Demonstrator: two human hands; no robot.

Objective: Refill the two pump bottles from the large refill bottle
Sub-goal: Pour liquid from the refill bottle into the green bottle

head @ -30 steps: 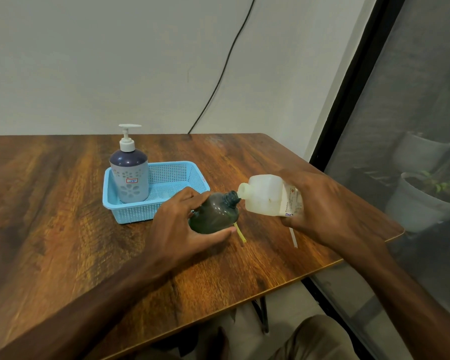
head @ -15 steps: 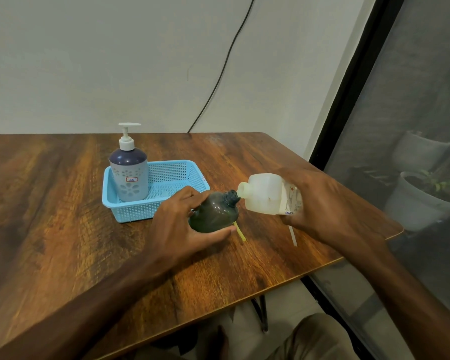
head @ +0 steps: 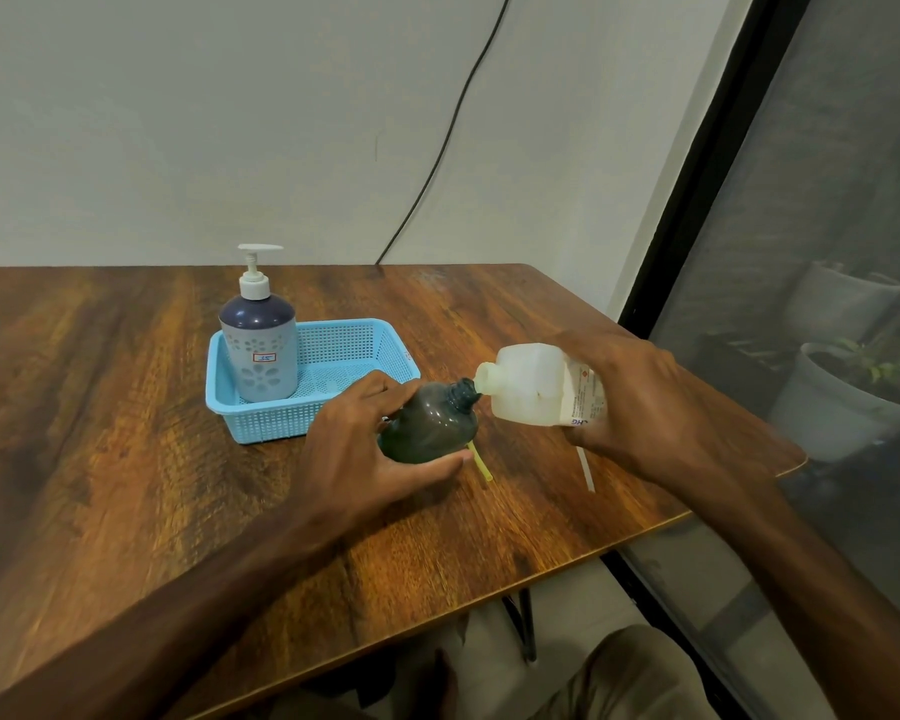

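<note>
My left hand [head: 365, 449] grips a dark green pump bottle [head: 432, 426] with its cap off, tilted so the open neck points up and right. My right hand [head: 640, 407] holds the white refill bottle [head: 528, 384] tipped on its side, its spout touching the green bottle's neck. A second pump bottle [head: 258, 345], dark blue with a grey flowered sleeve and a white pump, stands upright in a blue basket [head: 354, 350].
A yellowish tube [head: 481, 467] and a white tube [head: 585, 470] lie on the wooden table [head: 126, 433] under the bottles. The table's right edge is close to my right wrist. A black cable runs down the wall. Plant pots stand behind the glass on the right.
Both hands and the two bottles hold nearly the same pose; the refill bottle's spout stays against the green bottle's neck. The view has shifted slightly.
</note>
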